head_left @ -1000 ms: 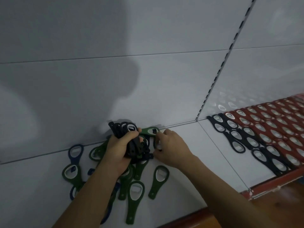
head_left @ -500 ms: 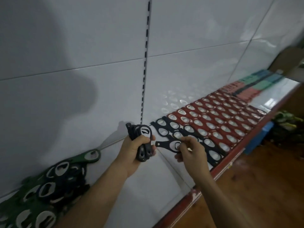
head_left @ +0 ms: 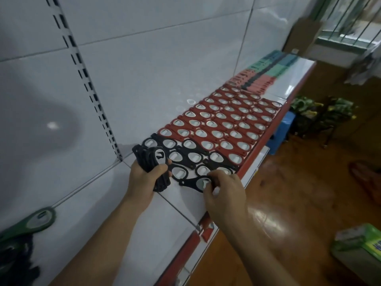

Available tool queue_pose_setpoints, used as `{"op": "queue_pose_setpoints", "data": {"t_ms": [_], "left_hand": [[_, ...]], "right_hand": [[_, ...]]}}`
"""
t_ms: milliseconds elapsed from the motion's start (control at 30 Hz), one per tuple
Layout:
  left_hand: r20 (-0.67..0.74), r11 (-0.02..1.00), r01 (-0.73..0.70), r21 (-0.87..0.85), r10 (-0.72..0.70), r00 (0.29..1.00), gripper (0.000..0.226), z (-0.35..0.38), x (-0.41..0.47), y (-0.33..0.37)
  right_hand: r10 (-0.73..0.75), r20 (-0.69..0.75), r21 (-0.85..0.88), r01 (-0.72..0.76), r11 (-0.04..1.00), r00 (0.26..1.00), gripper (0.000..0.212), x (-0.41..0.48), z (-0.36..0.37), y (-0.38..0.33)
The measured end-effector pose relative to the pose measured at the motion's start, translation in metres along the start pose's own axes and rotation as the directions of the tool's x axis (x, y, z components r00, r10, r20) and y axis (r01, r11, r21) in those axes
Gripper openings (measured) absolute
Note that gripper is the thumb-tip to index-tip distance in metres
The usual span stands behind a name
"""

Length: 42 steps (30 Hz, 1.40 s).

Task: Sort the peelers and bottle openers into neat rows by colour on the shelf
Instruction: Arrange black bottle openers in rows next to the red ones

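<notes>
One long white shelf (head_left: 132,240) ran from seven o'clock toward one o'clock along a pale back panel (head_left: 144,69). Many red bottle openers (head_left: 226,120) lay on it in tight rows, and past their one o'clock end lay pink, teal and dark peelers (head_left: 266,73), too blurred to count. Shorter rows of black bottle openers (head_left: 193,157) touched the red block at its seven o'clock end. The left hand (head_left: 144,182), at nine o'clock of those black rows, had its fingers wrapped round a bundle of black openers (head_left: 152,159), held upright. The right hand (head_left: 224,190), at five o'clock of the rows, pinched the ring end of a single black opener (head_left: 190,183), its handle pointing to nine o'clock, just beside the nearest row; whether it touched the shelf could not be told. Far off at eight o'clock lay a green opener (head_left: 37,220).
</notes>
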<state>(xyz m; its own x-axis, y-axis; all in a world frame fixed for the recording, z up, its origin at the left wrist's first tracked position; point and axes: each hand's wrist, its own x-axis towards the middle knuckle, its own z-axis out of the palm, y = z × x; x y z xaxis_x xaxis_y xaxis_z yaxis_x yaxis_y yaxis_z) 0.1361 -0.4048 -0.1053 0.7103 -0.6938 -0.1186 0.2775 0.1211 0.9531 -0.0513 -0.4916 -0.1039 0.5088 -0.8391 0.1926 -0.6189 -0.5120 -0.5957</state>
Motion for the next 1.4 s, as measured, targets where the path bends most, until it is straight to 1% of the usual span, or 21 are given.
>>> {"op": "queue_pose_setpoints", "data": {"t_ms": [67,133,167,233,267,333,433,500,600,633,767,867,967,1067,1233,1333,1400], "left_hand": [[0.008,0.999,-0.017,0.044,0.016,1.0,0.028,0.003,-0.001,0.0],[0.008,0.989,-0.055,0.139,0.055,0.998,0.025,0.006,-0.004,0.0],[0.012,0.975,-0.084,0.205,0.084,0.996,0.024,0.009,-0.006,0.0],[0.015,0.934,-0.135,0.329,0.138,0.99,0.026,0.012,-0.01,-0.003],[0.012,0.917,-0.151,0.368,0.157,0.987,0.027,0.013,-0.013,-0.004],[-0.007,0.901,-0.16,0.404,0.177,0.984,0.025,0.012,-0.014,-0.005],[-0.046,0.904,-0.145,0.402,0.177,0.983,0.018,0.007,-0.014,-0.003],[-0.044,0.916,-0.096,0.39,0.123,0.991,0.018,0.005,-0.013,0.001],[-0.057,0.954,0.039,0.298,-0.023,0.998,0.026,0.003,-0.013,0.006],[-0.066,0.955,0.066,0.29,-0.049,0.997,0.027,0.002,-0.013,0.007],[-0.113,0.941,0.116,0.318,-0.084,0.99,0.027,0.0,-0.009,0.007],[-0.112,0.934,0.157,0.321,-0.127,0.986,0.027,0.0,-0.003,0.009],[-0.098,0.938,0.152,0.312,-0.127,0.987,0.027,0.0,-0.003,0.01],[-0.093,0.936,0.141,0.322,-0.117,0.989,0.026,-0.002,-0.005,0.01],[-0.086,0.931,0.149,0.333,-0.128,0.988,0.022,0.0,0.0,0.012],[-0.066,0.933,0.147,0.329,-0.133,0.989,0.025,-0.001,0.001,0.012],[-0.057,0.942,0.152,0.298,-0.142,0.988,0.033,-0.002,0.0,0.013]], "right_hand": [[-0.001,-0.019,-0.108,-0.001,0.994,1.0,0.023,-0.003,0.001,0.0],[-0.022,0.002,-0.207,0.021,0.978,1.0,0.031,-0.007,0.002,0.001],[-0.052,0.017,-0.243,0.055,0.968,0.998,0.032,-0.009,0.002,0.001],[-0.114,0.074,-0.275,0.131,0.953,0.991,0.033,-0.011,0.005,-0.001],[-0.121,0.099,-0.28,0.144,0.949,0.988,0.032,-0.011,0.006,-0.004],[-0.098,0.083,-0.272,0.117,0.955,0.992,0.028,-0.012,0.009,-0.009],[-0.038,-0.004,-0.235,0.036,0.971,0.999,0.024,-0.017,0.01,-0.012],[-0.022,-0.034,-0.241,0.013,0.97,0.999,0.024,-0.02,0.01,-0.011],[-0.011,-0.043,-0.248,0.0,0.969,0.999,0.023,-0.021,0.007,-0.011],[0.003,-0.038,-0.243,-0.012,0.97,0.999,0.024,-0.021,0.007,-0.013],[0.019,-0.056,-0.218,-0.031,0.975,0.998,0.025,-0.02,0.008,-0.017],[0.031,-0.056,-0.216,-0.043,0.975,0.998,0.026,-0.019,0.009,-0.016],[0.033,-0.066,-0.217,-0.046,0.975,0.997,0.025,-0.017,0.011,-0.014],[0.005,-0.065,-0.213,-0.019,0.977,0.998,0.022,-0.015,0.014,-0.009],[-0.005,-0.05,-0.177,-0.004,0.984,0.999,0.027,-0.012,0.014,-0.004],[-0.007,-0.047,-0.192,-0.003,0.981,0.999,0.026,-0.009,0.015,-0.003],[-0.003,-0.054,-0.212,-0.008,0.977,0.999,0.026,-0.008,0.016,-0.004]]}}
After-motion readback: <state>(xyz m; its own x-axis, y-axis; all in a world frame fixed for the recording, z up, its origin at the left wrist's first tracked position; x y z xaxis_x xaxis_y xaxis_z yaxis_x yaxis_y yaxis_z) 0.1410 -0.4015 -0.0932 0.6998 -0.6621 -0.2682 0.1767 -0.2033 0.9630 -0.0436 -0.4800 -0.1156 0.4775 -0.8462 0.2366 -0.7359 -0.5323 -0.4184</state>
